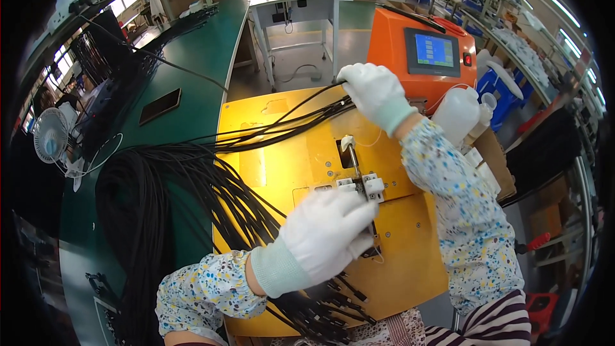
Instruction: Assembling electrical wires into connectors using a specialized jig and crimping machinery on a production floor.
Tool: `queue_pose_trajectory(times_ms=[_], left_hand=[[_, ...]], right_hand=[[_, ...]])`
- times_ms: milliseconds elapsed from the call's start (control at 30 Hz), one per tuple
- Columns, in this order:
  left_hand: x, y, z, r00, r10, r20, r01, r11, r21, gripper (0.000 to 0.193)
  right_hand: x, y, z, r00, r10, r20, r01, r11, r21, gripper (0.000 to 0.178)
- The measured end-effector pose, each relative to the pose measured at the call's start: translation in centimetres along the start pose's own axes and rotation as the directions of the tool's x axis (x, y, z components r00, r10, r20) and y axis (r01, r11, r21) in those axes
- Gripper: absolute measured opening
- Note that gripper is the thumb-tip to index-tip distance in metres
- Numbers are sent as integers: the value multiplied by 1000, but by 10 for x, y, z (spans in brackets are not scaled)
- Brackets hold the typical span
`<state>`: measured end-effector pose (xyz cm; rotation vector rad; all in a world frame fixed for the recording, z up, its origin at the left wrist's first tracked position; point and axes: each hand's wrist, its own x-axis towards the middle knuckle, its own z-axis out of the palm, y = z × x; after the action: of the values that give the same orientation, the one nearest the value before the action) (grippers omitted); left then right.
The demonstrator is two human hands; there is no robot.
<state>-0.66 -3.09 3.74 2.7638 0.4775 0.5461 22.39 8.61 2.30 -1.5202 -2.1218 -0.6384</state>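
Observation:
Both hands wear white gloves with pale green cuffs. My right hand [375, 93] is closed over the far edge of the yellow work plate [397, 269], gripping a black cable that runs off to the left. Other black cables [288, 129] lie just below it. My left hand [330, 234] hovers over the small metal fixture [373, 187] in the plate, fingers curled together; whatever they pinch is hidden. Beyond that fixture, a metal rod with a white tip [347, 142] stands over a slot. Cable ends with connectors [333, 304] spread along the near edge, below my left wrist.
A thick bundle of black cables [144, 198] drapes over the green table [186, 77] at left, with a phone [160, 106] and small fan [52, 134]. An orange machine with a screen [387, 41] stands far right, beside a white plastic bottle [456, 115] and a cardboard box [503, 160].

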Motion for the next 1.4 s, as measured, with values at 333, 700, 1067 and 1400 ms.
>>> queue_pose_trajectory(times_ms=[333, 700, 1067, 1400], left_hand=[[6, -41, 29, 946, -225, -235, 161, 951, -262, 34], [6, -43, 37, 956, -173, -237, 125, 971, -202, 22], [-3, -52, 45, 997, 16, -81, 15, 930, 366, 39], [-2, -52, 47, 995, 82, -52, -54, 914, 403, 41]], right_hand=[[-104, -73, -75, 996, -49, 74, 4, 861, 508, 12], [-117, -64, -75, 951, 192, 241, -305, 705, 640, 10], [-109, -48, -63, 947, 118, 297, -276, 771, 573, 10], [-6, -30, -8, 597, 69, 799, 310, 899, -310, 14]])
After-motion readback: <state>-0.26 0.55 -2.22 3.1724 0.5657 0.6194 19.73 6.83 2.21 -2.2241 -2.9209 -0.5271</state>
